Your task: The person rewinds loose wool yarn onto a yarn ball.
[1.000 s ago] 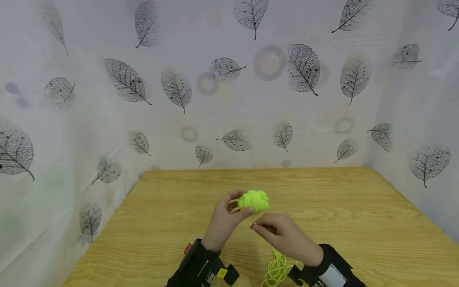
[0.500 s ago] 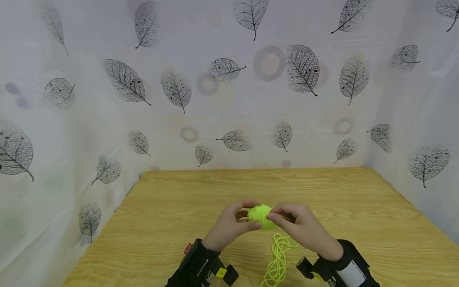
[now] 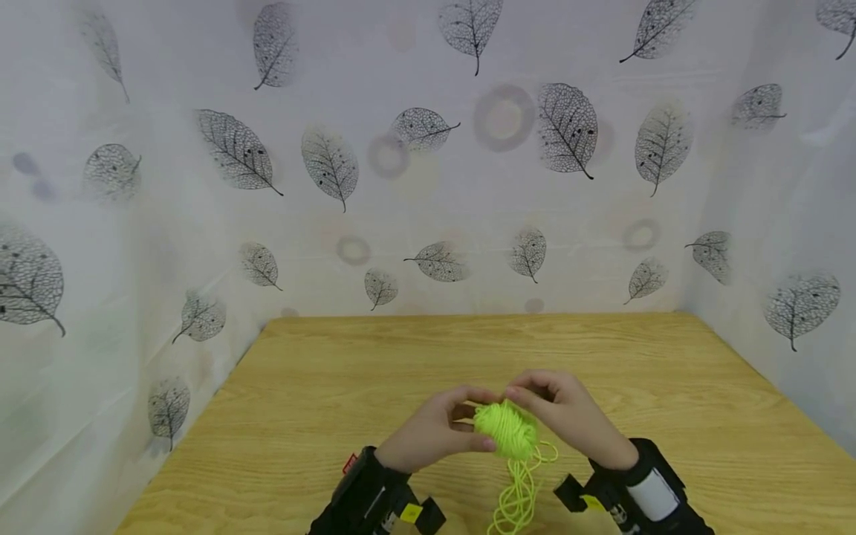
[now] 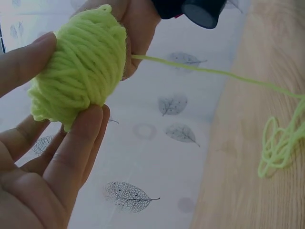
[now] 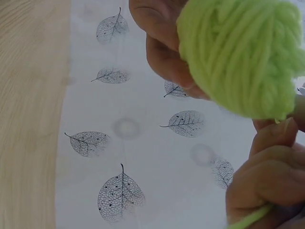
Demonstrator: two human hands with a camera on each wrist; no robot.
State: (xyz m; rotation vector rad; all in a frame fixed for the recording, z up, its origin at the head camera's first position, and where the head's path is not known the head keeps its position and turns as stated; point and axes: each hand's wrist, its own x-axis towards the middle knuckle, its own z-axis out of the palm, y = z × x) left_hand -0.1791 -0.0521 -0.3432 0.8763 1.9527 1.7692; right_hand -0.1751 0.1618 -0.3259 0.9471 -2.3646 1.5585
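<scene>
Since the frame of half a second ago, my right hand (image 3: 568, 412) has travelled from the right flank of the ball of yarn (image 3: 506, 431) to its far, upper edge; the ball, carried in my left hand (image 3: 435, 431), has shifted rightward and nearer to me. Loose yarn (image 3: 513, 501) on the tabletop (image 3: 321, 386) has kept its place.

Material: soft, neon yellow-green yarn with a faintly fuzzy surface. Form: a plump oval, wound in thick, roughly parallel turns, some crossing at a slant; one small loop stands proud at an end. One slack strand (image 4: 214, 70) runs from my right hand to the loose yarn, which lies in long, narrow, tangled loops. Tabletop: pale wood with lengthwise grain. Backdrop (image 3: 401, 59): whitish sheeting, creased in places, printed with dark skeleton leaves and grey rings.

Position: the ball is held above the tabletop, between my two hands, with the loose yarn on its near side. My left hand grips it from the left, thumb on one side, curved fingers on the other. My right hand is narrow, thumb and fingertips pinched on the strand just beside the ball; I cannot tell whether they touch the windings. Black straps (image 3: 361, 483) encircle both wrists. One small red-edged item (image 3: 350, 464) shows beside the left strap, partly hidden.
</scene>
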